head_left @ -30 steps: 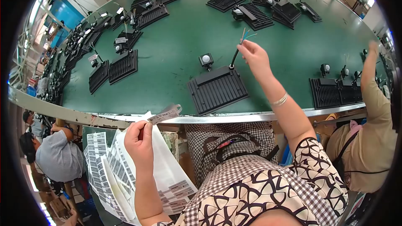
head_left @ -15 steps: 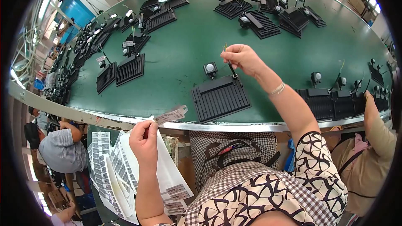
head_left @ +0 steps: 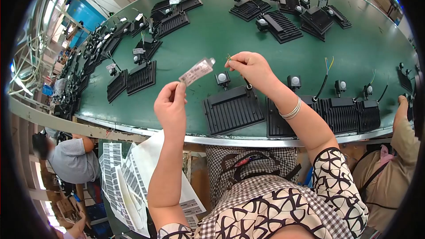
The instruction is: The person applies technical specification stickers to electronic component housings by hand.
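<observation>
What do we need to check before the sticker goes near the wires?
1. Left hand has the sticker: ok.
2. Right hand has the wires: ok, pinched near their ends.
3. Panel lies on the table: ok.
4. Sticker touches the wires: not ok, there's a gap.
5. Sticker's words are right: cannot tell, too small to read.

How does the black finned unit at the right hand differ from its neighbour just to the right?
Front unit: wires pinched in the right hand. Neighbour: wires splay free.
Front unit sits askew to the table edge; neighbour sits roughly square to it.
Front unit's body is unobstructed; neighbour's is partly behind the forearm.
Both: ribbed, with a white-domed sensor.
</observation>
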A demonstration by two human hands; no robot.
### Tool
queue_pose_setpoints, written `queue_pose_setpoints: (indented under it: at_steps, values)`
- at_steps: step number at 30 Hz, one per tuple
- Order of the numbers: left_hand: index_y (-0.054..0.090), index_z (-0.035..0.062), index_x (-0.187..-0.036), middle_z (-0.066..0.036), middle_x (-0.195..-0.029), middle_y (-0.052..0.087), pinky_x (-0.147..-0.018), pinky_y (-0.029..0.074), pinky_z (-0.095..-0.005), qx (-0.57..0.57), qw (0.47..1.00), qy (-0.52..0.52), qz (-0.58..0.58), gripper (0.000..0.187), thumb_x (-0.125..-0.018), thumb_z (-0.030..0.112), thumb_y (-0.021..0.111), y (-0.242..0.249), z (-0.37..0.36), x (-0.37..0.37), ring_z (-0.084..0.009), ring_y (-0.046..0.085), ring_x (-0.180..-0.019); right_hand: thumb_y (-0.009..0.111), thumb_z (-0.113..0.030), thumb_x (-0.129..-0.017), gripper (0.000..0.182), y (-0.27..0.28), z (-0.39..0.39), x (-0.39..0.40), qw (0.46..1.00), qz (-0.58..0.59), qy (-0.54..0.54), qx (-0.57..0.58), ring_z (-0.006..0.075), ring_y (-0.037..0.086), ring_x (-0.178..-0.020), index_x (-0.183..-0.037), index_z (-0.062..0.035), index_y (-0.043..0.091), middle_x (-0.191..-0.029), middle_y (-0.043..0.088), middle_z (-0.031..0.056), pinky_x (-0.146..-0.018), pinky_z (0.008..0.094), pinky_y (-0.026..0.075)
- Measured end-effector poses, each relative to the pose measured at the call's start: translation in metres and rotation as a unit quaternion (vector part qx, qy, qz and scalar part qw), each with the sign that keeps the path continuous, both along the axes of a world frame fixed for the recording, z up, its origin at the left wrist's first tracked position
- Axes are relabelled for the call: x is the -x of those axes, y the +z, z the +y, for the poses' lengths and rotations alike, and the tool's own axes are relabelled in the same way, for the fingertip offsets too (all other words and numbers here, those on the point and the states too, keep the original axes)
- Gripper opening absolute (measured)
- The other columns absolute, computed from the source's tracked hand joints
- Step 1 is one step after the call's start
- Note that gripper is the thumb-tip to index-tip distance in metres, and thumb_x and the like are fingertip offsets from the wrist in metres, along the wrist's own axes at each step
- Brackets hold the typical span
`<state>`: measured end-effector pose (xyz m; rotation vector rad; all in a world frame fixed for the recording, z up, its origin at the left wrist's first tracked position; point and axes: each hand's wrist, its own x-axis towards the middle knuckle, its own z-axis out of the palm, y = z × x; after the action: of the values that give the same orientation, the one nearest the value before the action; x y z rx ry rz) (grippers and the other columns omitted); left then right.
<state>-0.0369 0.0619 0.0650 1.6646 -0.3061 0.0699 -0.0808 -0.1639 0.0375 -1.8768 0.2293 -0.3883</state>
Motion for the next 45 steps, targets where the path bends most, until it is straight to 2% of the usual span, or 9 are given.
queue_pose_setpoints:
  at_steps: [7,10,13,22,28,31,34,37,45]
  values:
    - [0.067,0.0001,-0.094,0.003,-0.072,0.056,-0.056,0.039,-0.0180,-0.019,0.999,-0.022,-0.039,0.018,-0.094,0.018,0.067,-0.016,-0.035,-0.025,-0.0035,0.048,-0.062,0.064,-0.021,-0.087,0.022,-0.006,-0.006,-0.001,0.992,-0.083,-0.014,0.092,0.0145,0.053,-0.065,-0.091,-0.0017,0.074,-0.074,0.062,0.0062,-0.064,0.0297,0.044]
    - [0.067,0.0002,-0.094,0.003,-0.072,0.055,-0.056,0.039,-0.0181,-0.021,0.999,-0.021,-0.043,0.019,-0.094,0.019,0.067,-0.021,-0.040,-0.026,-0.0034,0.048,-0.062,0.067,-0.022,-0.086,0.023,0.004,-0.007,0.005,1.000,0.008,-0.015,0.011,0.0137,0.052,-0.062,-0.090,-0.0013,0.074,-0.070,0.062,0.0053,-0.062,0.0296,0.044]
    - [0.067,0.0001,-0.094,0.003,-0.072,0.055,-0.056,0.039,-0.0180,-0.019,0.999,-0.031,-0.041,0.019,-0.094,0.019,0.067,-0.022,-0.042,-0.024,-0.0031,0.048,-0.063,0.069,-0.023,-0.085,0.024,0.002,-0.010,0.003,1.000,0.019,-0.008,-0.017,0.0121,0.051,-0.059,-0.090,-0.0010,0.074,-0.065,0.061,0.0039,-0.060,0.0294,0.043]
    - [0.067,0.0000,-0.092,0.004,-0.071,0.055,-0.055,0.037,-0.0184,-0.051,0.997,-0.023,-0.054,0.017,-0.093,0.017,0.067,-0.037,-0.045,-0.027,-0.0027,0.047,-0.062,0.069,-0.025,-0.086,0.026,-0.005,-0.012,0.002,0.999,0.023,-0.008,-0.020,0.0101,0.048,-0.056,-0.092,-0.0001,0.073,-0.060,0.056,0.0025,-0.057,0.0289,0.041]
    - [0.065,-0.0028,-0.088,0.001,-0.072,0.053,-0.057,0.038,-0.0246,-0.092,0.994,-0.040,-0.036,0.016,-0.091,0.012,0.066,-0.045,-0.053,-0.013,-0.0071,0.045,-0.063,0.068,-0.024,-0.087,0.028,-0.010,-0.015,0.011,0.999,0.024,-0.015,-0.020,0.0105,0.049,-0.057,-0.097,0.0014,0.073,-0.063,0.058,0.0037,-0.057,0.0298,0.041]
    - [0.066,-0.0022,-0.088,-0.001,-0.072,0.054,-0.058,0.040,-0.0259,-0.106,0.992,-0.045,-0.055,0.016,-0.091,0.013,0.067,-0.052,-0.059,-0.007,-0.0089,0.046,-0.062,0.069,-0.022,-0.087,0.029,-0.012,-0.021,0.020,0.995,0.096,-0.007,-0.004,0.0124,0.057,-0.065,-0.106,0.0008,0.071,-0.074,0.066,0.0064,-0.064,0.0294,0.047]
    - [0.066,-0.0016,-0.088,-0.003,-0.072,0.056,-0.059,0.041,-0.0274,-0.130,0.987,-0.051,-0.075,0.016,-0.090,0.014,0.067,-0.054,-0.066,-0.004,-0.0111,0.049,-0.062,0.072,-0.010,-0.085,0.044,-0.028,-0.028,0.027,0.995,0.081,0.045,-0.022,0.0126,0.063,-0.091,-0.124,0.0040,0.059,-0.102,0.067,0.0091,-0.084,0.0276,0.052]
    - [0.066,-0.0012,-0.088,-0.004,-0.072,0.056,-0.060,0.043,-0.0283,-0.135,0.986,-0.055,-0.087,0.017,-0.090,0.015,0.067,-0.057,-0.071,-0.003,-0.0125,0.051,-0.062,0.074,-0.007,-0.082,0.063,-0.032,-0.029,0.040,0.995,0.063,0.043,-0.064,0.0198,0.059,-0.113,-0.137,0.0059,0.045,-0.122,0.061,0.0157,-0.099,0.0308,0.049]
    - [0.066,0.0012,-0.087,-0.006,-0.072,0.058,-0.057,0.044,-0.0318,-0.214,0.951,-0.056,-0.215,0.012,-0.088,0.013,0.068,-0.051,-0.072,0.006,-0.0187,0.054,-0.060,0.080,-0.015,-0.077,0.077,-0.059,-0.037,0.043,0.992,0.029,0.025,-0.120,0.0245,0.056,-0.120,-0.141,0.0050,0.042,-0.129,0.057,0.0193,-0.102,0.0338,0.046]
